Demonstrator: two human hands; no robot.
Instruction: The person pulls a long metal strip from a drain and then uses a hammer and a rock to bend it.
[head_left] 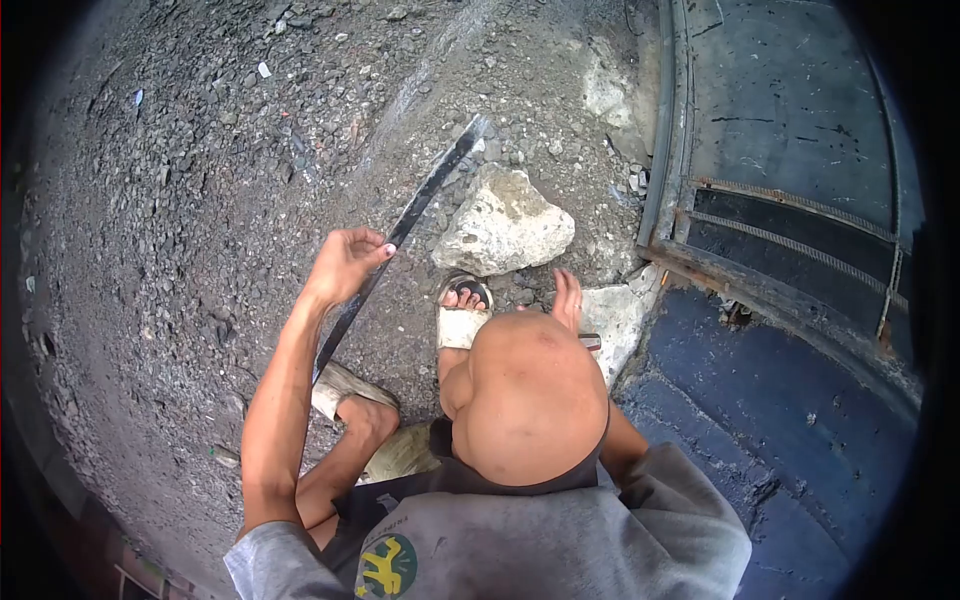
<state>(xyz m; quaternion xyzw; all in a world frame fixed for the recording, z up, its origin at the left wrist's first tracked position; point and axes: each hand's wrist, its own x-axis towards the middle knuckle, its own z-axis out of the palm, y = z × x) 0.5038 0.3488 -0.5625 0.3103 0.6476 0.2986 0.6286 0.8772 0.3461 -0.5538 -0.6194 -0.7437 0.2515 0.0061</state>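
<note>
A long, narrow dark strip slants across the gravel, its upper end left of and above a large pale rock. My left hand is closed on the strip near its middle, thumb and fingers pinching its edge. My right hand is beyond my raised knee, just below the rock, with its fingers stretched out and partly hidden by the knee. Nothing shows in its fingers. Close to the right wrist is a small dark object that I cannot make out.
My sandalled feet rest on the gravel ground, one just below the rock. A pale flat stone lies right of my right hand. At the right stand a dark metal panel with rusty rods and a blue surface.
</note>
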